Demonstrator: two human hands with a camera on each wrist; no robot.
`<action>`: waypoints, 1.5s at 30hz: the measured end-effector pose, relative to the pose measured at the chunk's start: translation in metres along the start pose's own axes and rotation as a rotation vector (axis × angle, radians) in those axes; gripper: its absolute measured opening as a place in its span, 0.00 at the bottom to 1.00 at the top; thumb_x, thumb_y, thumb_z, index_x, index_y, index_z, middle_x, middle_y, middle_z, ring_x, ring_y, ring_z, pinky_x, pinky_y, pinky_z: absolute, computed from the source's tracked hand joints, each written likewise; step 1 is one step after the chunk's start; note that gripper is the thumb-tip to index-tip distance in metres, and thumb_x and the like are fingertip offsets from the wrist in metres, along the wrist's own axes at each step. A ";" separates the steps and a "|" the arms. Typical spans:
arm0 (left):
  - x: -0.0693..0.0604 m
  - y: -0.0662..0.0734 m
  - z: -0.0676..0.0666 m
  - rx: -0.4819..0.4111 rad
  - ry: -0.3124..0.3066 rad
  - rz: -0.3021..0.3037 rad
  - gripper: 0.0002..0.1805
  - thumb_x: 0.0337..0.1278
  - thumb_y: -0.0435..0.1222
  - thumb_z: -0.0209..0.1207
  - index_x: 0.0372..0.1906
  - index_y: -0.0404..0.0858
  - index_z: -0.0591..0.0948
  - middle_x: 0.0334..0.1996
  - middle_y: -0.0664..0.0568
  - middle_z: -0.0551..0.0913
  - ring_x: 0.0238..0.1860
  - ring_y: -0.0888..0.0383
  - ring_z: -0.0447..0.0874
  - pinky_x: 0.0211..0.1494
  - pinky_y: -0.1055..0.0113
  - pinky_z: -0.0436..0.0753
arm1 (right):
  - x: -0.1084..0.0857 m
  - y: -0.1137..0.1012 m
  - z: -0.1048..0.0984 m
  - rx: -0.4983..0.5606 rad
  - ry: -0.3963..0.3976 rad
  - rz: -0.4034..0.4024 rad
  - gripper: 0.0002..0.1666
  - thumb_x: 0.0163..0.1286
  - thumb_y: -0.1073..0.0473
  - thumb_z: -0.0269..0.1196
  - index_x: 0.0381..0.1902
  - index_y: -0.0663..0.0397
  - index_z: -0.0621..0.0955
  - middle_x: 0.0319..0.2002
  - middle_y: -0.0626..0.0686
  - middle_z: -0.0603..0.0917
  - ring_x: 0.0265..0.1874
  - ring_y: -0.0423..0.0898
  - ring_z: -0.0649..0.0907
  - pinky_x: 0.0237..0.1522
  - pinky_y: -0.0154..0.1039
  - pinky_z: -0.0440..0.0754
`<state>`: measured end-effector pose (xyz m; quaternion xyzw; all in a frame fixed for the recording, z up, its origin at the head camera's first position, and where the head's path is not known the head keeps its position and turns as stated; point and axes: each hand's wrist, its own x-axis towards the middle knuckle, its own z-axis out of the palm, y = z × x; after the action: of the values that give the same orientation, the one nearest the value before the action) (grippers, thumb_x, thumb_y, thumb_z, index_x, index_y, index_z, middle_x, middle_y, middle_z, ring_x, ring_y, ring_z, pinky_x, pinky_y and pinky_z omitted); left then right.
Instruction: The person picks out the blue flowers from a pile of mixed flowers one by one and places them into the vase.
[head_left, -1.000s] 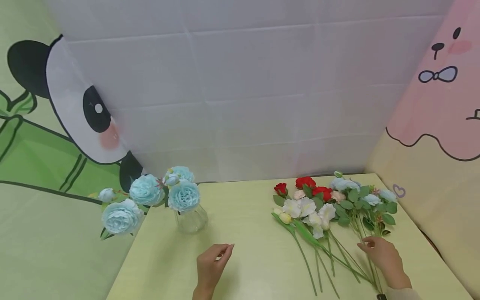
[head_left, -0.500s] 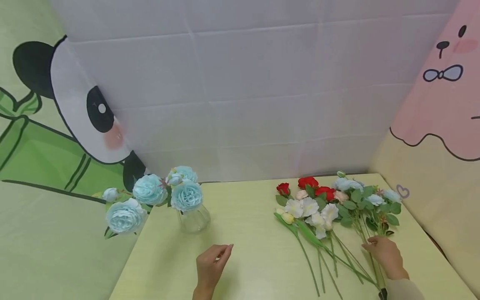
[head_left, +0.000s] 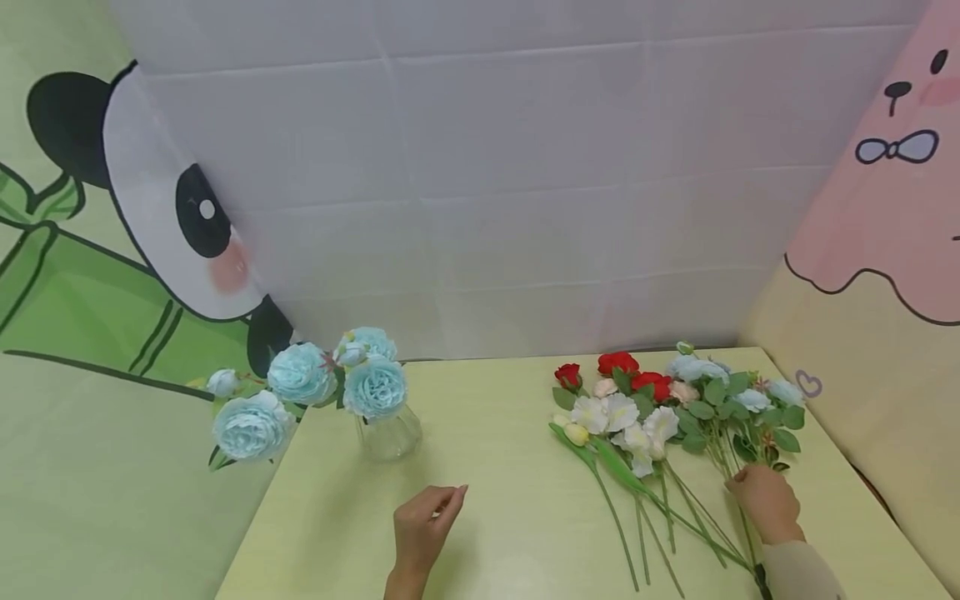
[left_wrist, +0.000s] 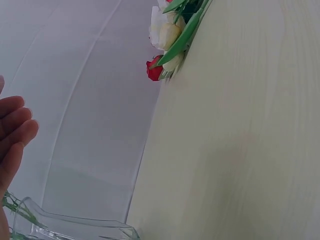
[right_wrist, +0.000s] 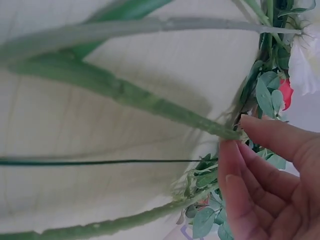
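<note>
My right hand (head_left: 767, 502) is over the stems at the right of the table. Its thumb and fingers pinch a green flower stem (right_wrist: 165, 108), clear in the right wrist view. That stem runs toward pale blue flowers (head_left: 697, 368) with green leaves; which bloom it bears I cannot tell. Near the table's front middle, my left hand (head_left: 423, 530) hovers with loosely curled fingers (left_wrist: 22, 134) and nothing in them. Beyond it is a clear glass vase (head_left: 392, 437) holding light blue peonies (head_left: 375, 388), some leaning far out to the left.
White flowers (head_left: 637, 440), a yellow tulip (head_left: 576, 434) and red roses (head_left: 617, 363) lie left of my right hand, their stems pointing toward me. A pale yellow table (head_left: 480, 433) meets a white cloth backdrop (head_left: 517, 167) behind. Printed cloths hang at both sides.
My right hand has turned slightly, its fingers drawing closer together at the stem. The left hand has stayed in place. The head view has shifted a little.
</note>
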<state>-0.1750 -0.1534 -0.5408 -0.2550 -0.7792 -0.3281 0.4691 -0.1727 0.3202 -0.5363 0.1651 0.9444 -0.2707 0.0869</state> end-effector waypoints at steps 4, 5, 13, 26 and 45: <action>0.001 0.000 0.000 0.014 -0.005 0.005 0.14 0.57 0.42 0.59 0.17 0.44 0.82 0.14 0.60 0.80 0.14 0.70 0.74 0.19 0.83 0.73 | 0.002 0.003 0.001 -0.010 0.008 -0.003 0.15 0.63 0.61 0.54 0.37 0.70 0.80 0.32 0.66 0.82 0.20 0.48 0.78 0.19 0.44 0.75; 0.001 0.000 -0.001 0.019 -0.006 0.005 0.15 0.57 0.42 0.59 0.17 0.44 0.82 0.14 0.60 0.80 0.14 0.70 0.74 0.19 0.83 0.73 | 0.002 0.004 0.001 -0.015 0.009 -0.010 0.15 0.64 0.61 0.54 0.37 0.70 0.80 0.33 0.67 0.82 0.20 0.48 0.79 0.19 0.44 0.76; -0.001 0.000 -0.003 0.025 -0.007 0.001 0.15 0.57 0.42 0.58 0.17 0.43 0.81 0.13 0.60 0.79 0.13 0.70 0.74 0.19 0.84 0.73 | -0.008 -0.002 -0.002 0.027 0.113 -0.043 0.20 0.68 0.64 0.47 0.15 0.59 0.72 0.11 0.47 0.64 0.12 0.42 0.62 0.15 0.34 0.61; -0.003 0.001 -0.003 -0.007 -0.013 -0.018 0.12 0.54 0.39 0.61 0.18 0.43 0.82 0.14 0.59 0.80 0.14 0.70 0.74 0.19 0.84 0.73 | -0.011 -0.006 0.006 0.132 0.433 -0.075 0.14 0.66 0.67 0.50 0.37 0.78 0.75 0.30 0.71 0.82 0.26 0.63 0.80 0.24 0.48 0.74; -0.006 0.001 -0.006 0.010 -0.052 -0.062 0.09 0.48 0.35 0.65 0.18 0.42 0.82 0.13 0.57 0.80 0.13 0.69 0.75 0.19 0.83 0.73 | -0.027 -0.049 0.000 0.229 0.713 -0.214 0.09 0.63 0.69 0.57 0.39 0.72 0.78 0.26 0.64 0.84 0.18 0.48 0.79 0.19 0.33 0.68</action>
<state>-0.1680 -0.1580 -0.5442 -0.2369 -0.8003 -0.3320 0.4396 -0.1655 0.2741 -0.5059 0.1581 0.8908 -0.3075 -0.2947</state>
